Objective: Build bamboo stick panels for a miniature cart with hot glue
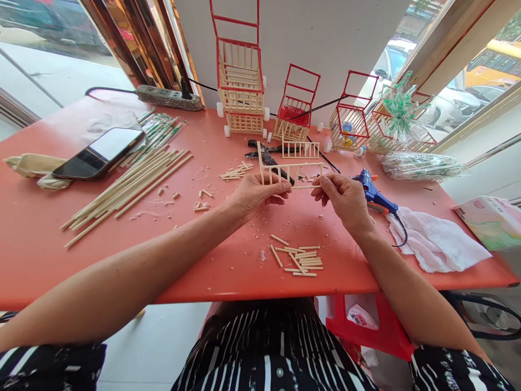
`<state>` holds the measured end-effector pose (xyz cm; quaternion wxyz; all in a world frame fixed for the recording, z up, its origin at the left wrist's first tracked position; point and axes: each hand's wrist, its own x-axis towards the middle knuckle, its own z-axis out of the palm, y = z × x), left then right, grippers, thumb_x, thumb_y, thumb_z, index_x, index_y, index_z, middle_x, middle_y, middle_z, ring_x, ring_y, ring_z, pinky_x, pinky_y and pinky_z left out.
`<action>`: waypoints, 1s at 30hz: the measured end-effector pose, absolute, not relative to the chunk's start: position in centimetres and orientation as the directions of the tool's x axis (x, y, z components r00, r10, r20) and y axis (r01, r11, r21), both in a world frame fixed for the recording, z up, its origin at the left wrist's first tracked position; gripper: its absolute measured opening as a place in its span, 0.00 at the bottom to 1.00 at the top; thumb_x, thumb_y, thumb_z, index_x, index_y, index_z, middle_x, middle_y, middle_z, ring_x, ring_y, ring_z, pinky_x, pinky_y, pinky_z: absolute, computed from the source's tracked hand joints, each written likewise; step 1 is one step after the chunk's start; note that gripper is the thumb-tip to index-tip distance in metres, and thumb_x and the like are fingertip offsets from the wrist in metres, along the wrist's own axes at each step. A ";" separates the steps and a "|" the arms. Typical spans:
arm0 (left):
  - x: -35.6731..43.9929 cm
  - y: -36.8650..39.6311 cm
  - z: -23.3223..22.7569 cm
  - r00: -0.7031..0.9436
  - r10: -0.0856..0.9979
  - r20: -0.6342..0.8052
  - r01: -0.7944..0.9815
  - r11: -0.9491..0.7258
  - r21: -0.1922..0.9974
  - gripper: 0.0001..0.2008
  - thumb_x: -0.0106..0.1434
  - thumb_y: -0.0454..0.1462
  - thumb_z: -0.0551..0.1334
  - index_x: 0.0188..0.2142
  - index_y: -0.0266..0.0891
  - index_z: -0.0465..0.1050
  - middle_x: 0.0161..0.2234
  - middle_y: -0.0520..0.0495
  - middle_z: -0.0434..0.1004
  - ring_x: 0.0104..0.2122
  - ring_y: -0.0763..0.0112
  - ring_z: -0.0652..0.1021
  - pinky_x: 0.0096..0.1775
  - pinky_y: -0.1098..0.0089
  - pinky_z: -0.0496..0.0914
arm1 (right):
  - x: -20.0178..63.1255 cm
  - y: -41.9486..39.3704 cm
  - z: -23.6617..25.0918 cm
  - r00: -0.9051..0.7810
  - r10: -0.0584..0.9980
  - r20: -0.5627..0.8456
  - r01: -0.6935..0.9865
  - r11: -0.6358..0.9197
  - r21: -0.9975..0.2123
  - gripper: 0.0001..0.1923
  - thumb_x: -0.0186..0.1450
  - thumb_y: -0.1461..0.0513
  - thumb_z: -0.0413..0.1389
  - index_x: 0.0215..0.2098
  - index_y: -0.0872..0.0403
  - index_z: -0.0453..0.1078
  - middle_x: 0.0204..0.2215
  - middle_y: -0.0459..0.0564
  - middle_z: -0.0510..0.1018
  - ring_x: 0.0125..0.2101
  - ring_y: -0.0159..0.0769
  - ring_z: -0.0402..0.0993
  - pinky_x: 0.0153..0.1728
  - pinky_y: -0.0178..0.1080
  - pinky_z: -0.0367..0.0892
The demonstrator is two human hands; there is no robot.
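Note:
Above the middle of the table, a small ladder-like frame of thin wooden sticks [295, 167] is held between my two hands. My left hand [264, 193] pinches its lower left part, where a longer stick rises upright. At its right end the fingers of my right hand [340, 196] are pressed together on the lower rail. Just behind lie black-handled pliers [266, 156], partly covered by the frame. A second stick frame [301, 149] rests farther back. Short cut sticks [303, 259] lie in a loose pile nearer my body.
Long sticks [134, 184] and a phone [101, 152] lie left. Finished stick carts [242, 81] with red rims line the back beside a power strip [169, 96]. Right are a blue glue gun [372, 190], a white cloth [439, 239] and a tissue pack [490, 220].

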<state>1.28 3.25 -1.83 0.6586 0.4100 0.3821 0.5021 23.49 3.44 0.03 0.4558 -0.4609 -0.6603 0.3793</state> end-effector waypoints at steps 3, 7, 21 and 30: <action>1.2 3.3 -1.8 0.213 0.973 -0.089 -0.347 0.161 0.924 0.26 0.37 0.47 0.86 0.27 0.34 0.79 0.26 0.48 0.80 0.27 0.73 0.79 0.31 0.72 0.76 | 23.6 3.5 0.0 -0.164 0.954 0.251 0.256 0.287 -0.923 0.28 0.64 0.38 0.65 0.35 0.54 0.79 0.26 0.50 0.84 0.24 0.31 0.77 0.23 0.33 0.69; 0.7 3.5 -1.5 0.243 0.968 -0.064 -0.368 0.153 0.917 0.26 0.46 0.50 0.83 0.34 0.35 0.79 0.32 0.47 0.82 0.31 0.72 0.81 0.34 0.70 0.77 | 23.6 3.7 0.0 -0.169 0.954 0.249 0.261 0.287 -0.922 0.28 0.64 0.37 0.65 0.35 0.54 0.79 0.26 0.50 0.84 0.25 0.31 0.77 0.23 0.33 0.69; -2.1 5.9 -0.7 -0.080 0.937 0.341 0.101 -0.333 0.938 0.24 0.61 0.39 0.73 0.56 0.43 0.75 0.50 0.44 0.82 0.44 0.67 0.81 0.47 0.67 0.74 | 23.6 3.7 -0.1 -0.234 0.947 0.218 0.393 0.298 -0.870 0.24 0.68 0.41 0.61 0.34 0.54 0.78 0.26 0.50 0.83 0.24 0.31 0.76 0.24 0.34 0.68; -1.1 4.3 -0.4 0.306 0.845 0.438 0.548 -0.532 0.645 0.09 0.68 0.42 0.66 0.40 0.42 0.86 0.41 0.41 0.86 0.48 0.53 0.79 0.57 0.55 0.66 | 23.5 3.6 -0.3 -0.286 0.939 0.193 0.428 0.305 -0.850 0.21 0.70 0.46 0.59 0.34 0.54 0.77 0.25 0.49 0.83 0.24 0.31 0.76 0.25 0.34 0.66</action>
